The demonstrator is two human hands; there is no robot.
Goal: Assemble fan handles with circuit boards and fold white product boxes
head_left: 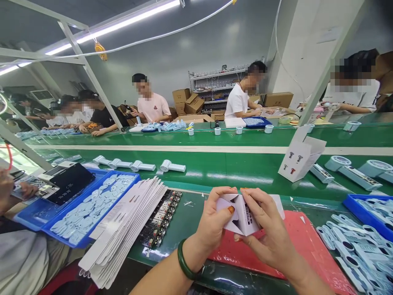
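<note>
Both my hands hold one small white carton (241,217) over a red mat (294,246) at the near edge of the bench. My left hand (213,223), with a green bangle on its wrist, grips the carton's left side, thumb on its folded end flaps. My right hand (267,229) wraps round the carton's right side from above. A fanned stack of flat white carton blanks (123,229) lies to the left of my hands. An assembled white carton (301,157) stands tilted on the green conveyor belt beyond.
A blue tray (89,209) of pale blue parts sits at left, another blue tray (371,213) at right above loose pale blue parts (346,246). Pale blue handheld devices (141,166) lie on the green belt (221,168). Several people work across the line; another person's hand (12,188) is at far left.
</note>
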